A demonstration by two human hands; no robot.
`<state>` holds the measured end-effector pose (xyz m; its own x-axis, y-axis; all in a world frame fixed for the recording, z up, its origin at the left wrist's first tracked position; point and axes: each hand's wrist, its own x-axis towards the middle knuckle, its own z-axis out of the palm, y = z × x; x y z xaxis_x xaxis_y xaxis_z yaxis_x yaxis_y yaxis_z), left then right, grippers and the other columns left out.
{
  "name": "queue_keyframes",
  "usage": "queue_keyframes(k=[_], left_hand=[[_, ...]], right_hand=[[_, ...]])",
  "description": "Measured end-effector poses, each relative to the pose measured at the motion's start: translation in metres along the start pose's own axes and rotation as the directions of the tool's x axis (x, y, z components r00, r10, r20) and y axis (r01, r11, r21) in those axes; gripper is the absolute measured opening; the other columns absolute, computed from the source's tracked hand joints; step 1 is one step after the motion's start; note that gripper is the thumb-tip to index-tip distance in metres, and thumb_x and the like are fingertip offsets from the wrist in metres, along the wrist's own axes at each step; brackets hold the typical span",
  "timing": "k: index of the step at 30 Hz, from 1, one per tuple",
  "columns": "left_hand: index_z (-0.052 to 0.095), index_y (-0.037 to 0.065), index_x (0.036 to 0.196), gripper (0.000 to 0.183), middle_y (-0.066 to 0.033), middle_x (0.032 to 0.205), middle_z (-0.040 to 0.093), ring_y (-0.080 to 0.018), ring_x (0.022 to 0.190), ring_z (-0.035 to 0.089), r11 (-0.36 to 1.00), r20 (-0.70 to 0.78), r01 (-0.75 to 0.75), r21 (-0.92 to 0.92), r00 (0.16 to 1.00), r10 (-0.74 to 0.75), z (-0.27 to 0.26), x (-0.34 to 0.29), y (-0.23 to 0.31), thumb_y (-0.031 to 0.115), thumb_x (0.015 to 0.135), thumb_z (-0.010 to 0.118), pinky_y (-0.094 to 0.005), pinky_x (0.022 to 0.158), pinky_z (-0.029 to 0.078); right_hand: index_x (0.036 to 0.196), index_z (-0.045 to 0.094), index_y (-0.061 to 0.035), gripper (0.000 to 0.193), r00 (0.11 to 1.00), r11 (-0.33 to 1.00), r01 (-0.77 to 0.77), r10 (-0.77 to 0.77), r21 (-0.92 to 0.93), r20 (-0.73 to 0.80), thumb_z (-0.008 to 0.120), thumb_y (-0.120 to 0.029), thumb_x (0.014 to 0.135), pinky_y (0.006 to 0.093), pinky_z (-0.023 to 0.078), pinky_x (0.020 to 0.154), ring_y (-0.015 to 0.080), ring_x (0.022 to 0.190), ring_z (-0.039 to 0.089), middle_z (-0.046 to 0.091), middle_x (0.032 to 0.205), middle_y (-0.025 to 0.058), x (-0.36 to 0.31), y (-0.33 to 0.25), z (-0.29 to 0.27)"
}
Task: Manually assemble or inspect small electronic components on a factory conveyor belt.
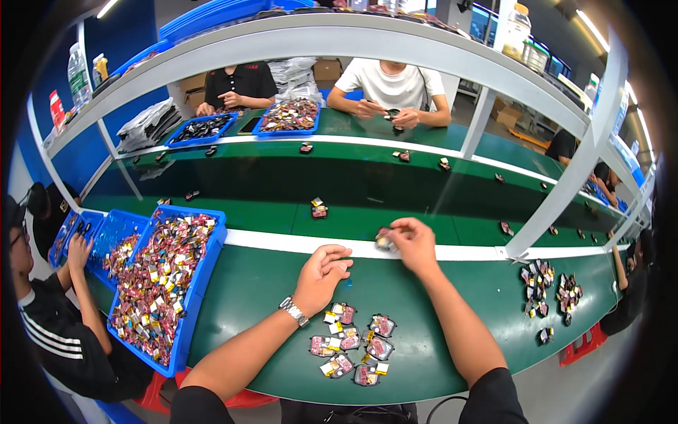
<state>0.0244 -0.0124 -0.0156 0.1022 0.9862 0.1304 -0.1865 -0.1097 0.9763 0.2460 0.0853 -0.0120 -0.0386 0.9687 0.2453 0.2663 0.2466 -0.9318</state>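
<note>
My right hand (413,244) reaches forward to the white strip at the far edge of the green bench and pinches a small dark part (385,240) between its fingertips. My left hand (321,272), with a metal watch on its wrist, hovers over the green bench (261,297) with fingers loosely curled and nothing in it. Just below my hands lies a cluster of several small dark parts (353,343) with red and yellow labels.
A blue bin (201,275) full of small red and yellow parts stands to my left, with more blue bins beyond it. A person in black sits at my left. A green conveyor belt (367,187) carries scattered parts. Two people work across it. Another pile of parts (551,290) lies at right.
</note>
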Motion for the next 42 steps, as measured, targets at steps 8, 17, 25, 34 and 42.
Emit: queue_keyframes(k=[8,17,25,34,42], left_hand=[[0.063,0.001,0.105,0.015,-0.0091,0.101,0.070,-0.0149,0.089,0.069,0.959,-0.162,-0.097,0.265,0.976,0.143,-0.035,0.014,0.003,0.003,0.095,0.052,-0.0286,0.077,0.056],[0.062,0.001,0.101,0.012,-0.0074,0.094,0.071,-0.0134,0.080,0.069,0.972,-0.286,-0.074,0.222,0.948,0.138,-0.057,0.025,-0.003,0.002,0.092,0.053,-0.0278,0.067,0.054],[0.059,0.000,0.104,0.015,-0.0087,0.099,0.070,-0.0102,0.076,0.064,0.982,-0.274,-0.050,0.180,0.956,0.099,-0.057,0.023,0.003,0.001,0.092,0.051,-0.0238,0.064,0.051],[0.057,-0.003,0.127,0.036,-0.0090,0.099,0.065,-0.0118,0.074,0.063,0.956,0.279,0.215,0.198,0.923,-0.265,-0.045,0.015,0.020,0.024,0.105,0.045,-0.0244,0.062,0.052],[0.042,0.002,0.143,0.043,-0.0145,0.127,0.059,-0.0236,0.114,0.063,0.898,0.297,0.351,-0.266,0.916,-0.270,-0.034,0.007,0.022,0.011,0.101,0.050,-0.0419,0.099,0.054]], right_hand=[[0.100,0.068,-0.0006,0.019,0.948,0.834,0.076,-0.230,-0.546,-0.220,0.069,-0.008,0.082,0.0375,0.052,0.077,0.0268,0.084,0.066,0.068,0.090,0.0125,0.048,-0.005,-0.006],[0.110,0.058,0.0031,0.060,0.970,0.678,0.225,-0.226,-0.700,0.092,0.079,-0.043,0.077,0.0443,0.049,0.087,0.0365,0.097,0.059,0.062,0.102,0.0204,0.034,-0.032,0.131],[0.112,0.057,-0.0007,0.047,0.974,0.850,0.222,-0.218,-0.477,0.064,0.078,-0.021,0.075,0.0414,0.050,0.081,0.0297,0.093,0.061,0.063,0.100,0.0138,0.032,-0.028,0.114],[0.116,0.061,-0.0042,0.047,0.826,0.867,0.472,-0.370,-0.161,0.425,0.077,-0.007,0.072,0.0314,0.052,0.081,0.0203,0.092,0.063,0.066,0.110,0.0099,-0.070,-0.068,0.028],[0.103,0.065,-0.0039,0.028,0.735,0.690,0.678,-0.634,-0.253,0.242,0.075,-0.008,0.077,0.0367,0.053,0.080,0.0276,0.093,0.062,0.064,0.104,0.0092,-0.061,-0.056,0.030]])
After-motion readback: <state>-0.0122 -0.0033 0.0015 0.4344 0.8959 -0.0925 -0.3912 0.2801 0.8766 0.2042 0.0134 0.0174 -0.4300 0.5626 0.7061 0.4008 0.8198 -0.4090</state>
